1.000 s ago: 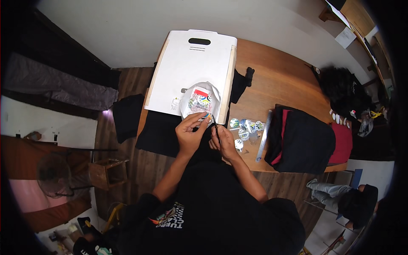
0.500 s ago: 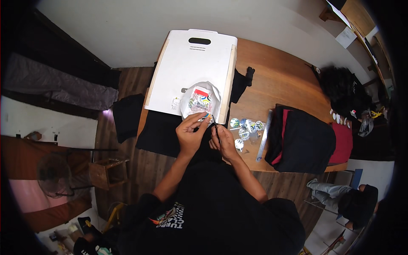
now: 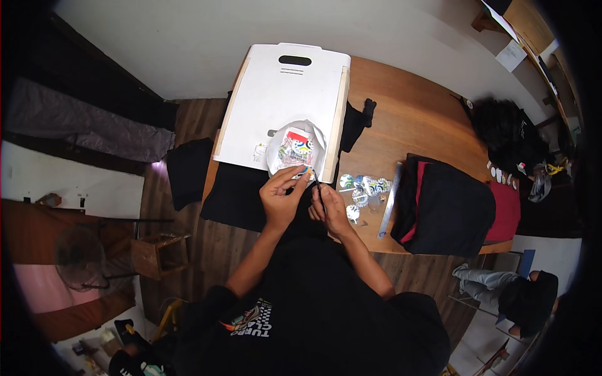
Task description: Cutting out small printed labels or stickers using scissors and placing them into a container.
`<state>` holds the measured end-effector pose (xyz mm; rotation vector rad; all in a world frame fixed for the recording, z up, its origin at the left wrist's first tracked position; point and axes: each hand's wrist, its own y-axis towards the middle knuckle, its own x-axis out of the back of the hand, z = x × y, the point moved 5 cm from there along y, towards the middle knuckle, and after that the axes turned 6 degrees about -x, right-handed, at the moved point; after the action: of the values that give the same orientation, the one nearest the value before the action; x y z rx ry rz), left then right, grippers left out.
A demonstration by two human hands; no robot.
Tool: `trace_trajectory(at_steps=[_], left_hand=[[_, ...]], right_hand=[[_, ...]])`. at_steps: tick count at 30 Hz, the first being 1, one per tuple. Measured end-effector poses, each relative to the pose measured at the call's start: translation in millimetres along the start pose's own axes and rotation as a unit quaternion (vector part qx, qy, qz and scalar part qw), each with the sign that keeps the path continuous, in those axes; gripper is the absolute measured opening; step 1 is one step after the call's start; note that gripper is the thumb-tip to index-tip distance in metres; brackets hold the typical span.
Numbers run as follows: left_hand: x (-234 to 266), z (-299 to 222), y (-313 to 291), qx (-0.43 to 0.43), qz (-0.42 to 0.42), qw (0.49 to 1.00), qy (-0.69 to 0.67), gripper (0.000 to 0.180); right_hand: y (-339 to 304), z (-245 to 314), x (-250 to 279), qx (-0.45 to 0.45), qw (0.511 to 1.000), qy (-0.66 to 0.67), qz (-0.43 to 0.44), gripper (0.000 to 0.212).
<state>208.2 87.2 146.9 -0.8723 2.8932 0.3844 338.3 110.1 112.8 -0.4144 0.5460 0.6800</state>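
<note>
Over a white bowl (image 3: 273, 148), my left hand (image 3: 279, 199) pinches a small printed piece (image 3: 306, 169) with blue and orange on it. My right hand (image 3: 331, 210) is closed round a pair of dark, slim scissors (image 3: 317, 180), whose tip points up beside that piece. The fingers partly hide the scissors' handles. Inside the bowl lie clear printed sheets (image 3: 297, 145) with red, blue and yellow designs. Right of my right hand, several cut round printed pieces (image 3: 364, 191) lie on the wooden table.
The bowl rests against a large white panel-like machine (image 3: 288, 94) on the wooden table (image 3: 407, 113). A metal ruler (image 3: 390, 200) lies beside folded black cloth (image 3: 448, 207) and red cloth (image 3: 503, 213). Black fabric (image 3: 233, 197) hangs at the front edge. Another person (image 3: 520, 297) is at the lower right.
The small piece between my left fingers has shifted slightly in angle. My hands, the scissors and the bowl stay practically where they were.
</note>
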Motion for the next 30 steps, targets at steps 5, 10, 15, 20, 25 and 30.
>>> trace_trajectory(at_steps=[5, 10, 15, 20, 25, 30], left_hand=[[-0.1, -1.5, -0.7, -0.009, 0.014, 1.0, 0.016, 0.026], [0.0, -3.0, -0.3, -0.008, 0.014, 1.0, 0.017, 0.026], [1.1, -2.4, 0.5, -0.009, 0.015, 1.0, 0.006, 0.026], [0.4, -2.7, 2.1, -0.011, 0.024, 1.0, 0.007, 0.025], [0.5, -1.9, 2.3, -0.015, 0.034, 0.999, 0.003, 0.025], [-0.6, -3.4, 2.6, -0.024, 0.045, 0.999, -0.014, 0.026]], right_hand=[[-0.2, -4.3, 3.3, -0.008, 1.0, 0.002, -0.001, 0.039], [-0.2, 7.6, -3.1, 0.012, 1.0, -0.009, 0.002, 0.039], [-0.3, 6.4, -2.0, 0.006, 1.0, -0.008, 0.003, 0.04], [-0.7, 7.8, -2.1, 0.008, 1.0, -0.013, 0.004, 0.04], [-0.8, -3.3, 4.5, -0.005, 1.0, -0.004, 0.005, 0.04], [-0.6, 3.0, 1.5, -0.002, 1.0, -0.008, 0.008, 0.04]])
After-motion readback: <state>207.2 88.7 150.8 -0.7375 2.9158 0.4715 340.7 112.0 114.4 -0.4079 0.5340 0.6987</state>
